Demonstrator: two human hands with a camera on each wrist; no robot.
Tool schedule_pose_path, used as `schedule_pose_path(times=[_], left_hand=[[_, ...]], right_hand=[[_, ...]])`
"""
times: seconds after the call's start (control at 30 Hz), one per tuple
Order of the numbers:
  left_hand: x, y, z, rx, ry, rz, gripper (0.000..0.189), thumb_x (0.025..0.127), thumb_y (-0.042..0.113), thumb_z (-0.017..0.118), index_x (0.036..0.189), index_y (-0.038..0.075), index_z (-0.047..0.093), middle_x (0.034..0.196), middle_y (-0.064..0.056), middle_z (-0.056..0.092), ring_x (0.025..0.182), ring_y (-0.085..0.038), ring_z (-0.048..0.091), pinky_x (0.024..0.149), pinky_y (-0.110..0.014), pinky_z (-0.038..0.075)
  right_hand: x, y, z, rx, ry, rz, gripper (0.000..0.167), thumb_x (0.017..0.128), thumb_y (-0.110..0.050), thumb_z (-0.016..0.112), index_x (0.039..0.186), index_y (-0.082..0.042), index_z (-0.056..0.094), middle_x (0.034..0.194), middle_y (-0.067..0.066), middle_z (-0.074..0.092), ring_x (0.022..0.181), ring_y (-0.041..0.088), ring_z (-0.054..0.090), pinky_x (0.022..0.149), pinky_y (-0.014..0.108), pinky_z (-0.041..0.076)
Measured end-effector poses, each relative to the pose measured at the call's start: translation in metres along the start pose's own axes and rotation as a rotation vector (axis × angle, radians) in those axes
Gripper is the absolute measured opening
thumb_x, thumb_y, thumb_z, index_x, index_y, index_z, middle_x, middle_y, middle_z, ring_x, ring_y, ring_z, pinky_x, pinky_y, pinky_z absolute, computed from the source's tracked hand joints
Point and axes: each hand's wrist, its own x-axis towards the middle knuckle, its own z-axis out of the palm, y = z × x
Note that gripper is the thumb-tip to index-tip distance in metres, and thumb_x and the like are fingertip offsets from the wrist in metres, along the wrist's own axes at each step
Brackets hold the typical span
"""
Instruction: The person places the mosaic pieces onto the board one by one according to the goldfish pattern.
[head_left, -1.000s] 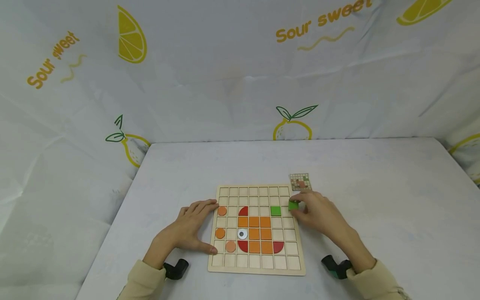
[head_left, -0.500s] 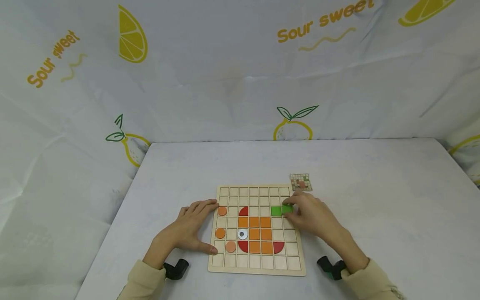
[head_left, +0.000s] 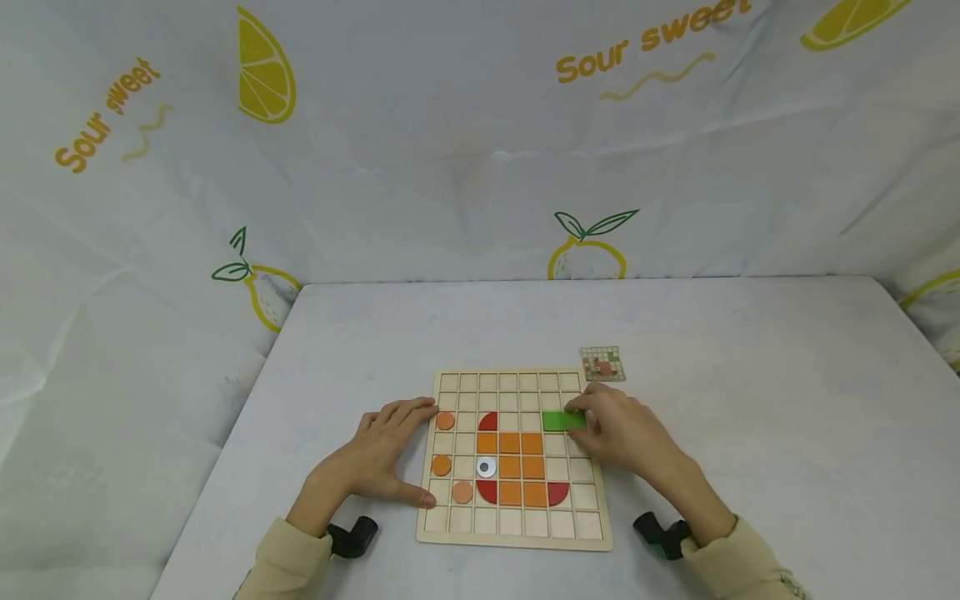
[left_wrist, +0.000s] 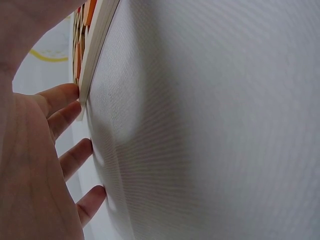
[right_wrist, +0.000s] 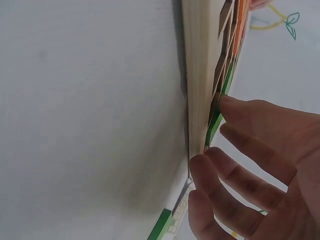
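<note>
A wooden grid board (head_left: 523, 525) lies on the table with coloured tiles in its cells. My right hand (head_left: 628, 429) pinches a green square tile (head_left: 573, 421) between thumb and fingertips at the board's right edge. That tile (right_wrist: 215, 125) sits in or on its cell in the right wrist view; how deep I cannot tell. A second green tile (head_left: 552, 421) is directly left of it. My left hand (head_left: 375, 457), fingers spread, rests along the board's left edge; in the left wrist view its fingertips (left_wrist: 70, 95) touch the board's side.
Orange squares (head_left: 509, 468), red rounded pieces (head_left: 558, 494), orange discs (head_left: 441, 465) and an eye disc (head_left: 486, 467) fill other cells. A small pattern card (head_left: 603, 364) lies beyond the right hand. Another green piece (right_wrist: 160, 225) shows on the table in the right wrist view.
My right hand has moved left with the green tile, from over the board's right border to the cell beside the other green tile. My left hand has stayed put.
</note>
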Motion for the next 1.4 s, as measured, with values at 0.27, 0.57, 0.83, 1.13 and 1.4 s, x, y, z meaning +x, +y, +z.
schedule_pose_path(times=[0.27,0.57,0.83,1.13,1.4], left_hand=[[0.0,0.0,-0.001,0.003,-0.003,-0.011,0.116,0.065,0.064,0.088,0.156,0.014,0.037,0.165,-0.005,0.034,0.148,-0.033,0.034,0.106,-0.062,0.035],[0.001,0.0,0.0,0.002,-0.013,-0.013,0.117,0.065,0.065,0.088,0.157,0.014,0.036,0.165,-0.005,0.033,0.148,-0.033,0.034,0.106,-0.061,0.035],[0.0,-0.001,0.001,0.005,-0.005,-0.008,0.117,0.065,0.065,0.088,0.157,0.015,0.036,0.165,-0.006,0.034,0.148,-0.033,0.034,0.106,-0.061,0.035],[0.001,0.001,0.0,0.004,-0.012,-0.018,0.117,0.064,0.063,0.09,0.157,0.015,0.036,0.166,-0.004,0.033,0.15,-0.032,0.033,0.107,-0.059,0.035],[0.001,0.0,0.0,0.006,-0.01,-0.012,0.117,0.064,0.064,0.089,0.156,0.014,0.037,0.165,-0.005,0.034,0.149,-0.033,0.034,0.105,-0.06,0.036]], right_hand=[[0.001,0.006,-0.008,-0.011,0.029,0.052,0.022,0.084,-0.011,0.08,0.106,-0.006,0.079,0.126,0.022,0.071,0.1,0.034,0.071,0.065,0.036,0.051],[-0.002,0.005,-0.004,0.001,-0.022,0.058,0.024,0.084,-0.016,0.082,0.107,-0.008,0.079,0.104,0.007,0.066,0.067,0.012,0.049,0.056,0.025,0.037],[-0.007,0.02,-0.016,-0.03,0.037,0.077,0.026,0.085,-0.016,0.081,0.109,-0.006,0.078,0.123,0.019,0.071,0.083,0.022,0.065,0.062,0.035,0.047],[-0.012,0.044,-0.026,-0.02,0.049,0.124,0.032,0.084,-0.013,0.079,0.113,0.0,0.075,0.11,0.017,0.071,0.073,0.016,0.053,0.057,0.031,0.041],[-0.012,0.05,-0.022,-0.033,0.03,0.139,0.027,0.085,-0.01,0.079,0.109,0.0,0.076,0.104,0.015,0.071,0.076,0.02,0.054,0.06,0.034,0.044]])
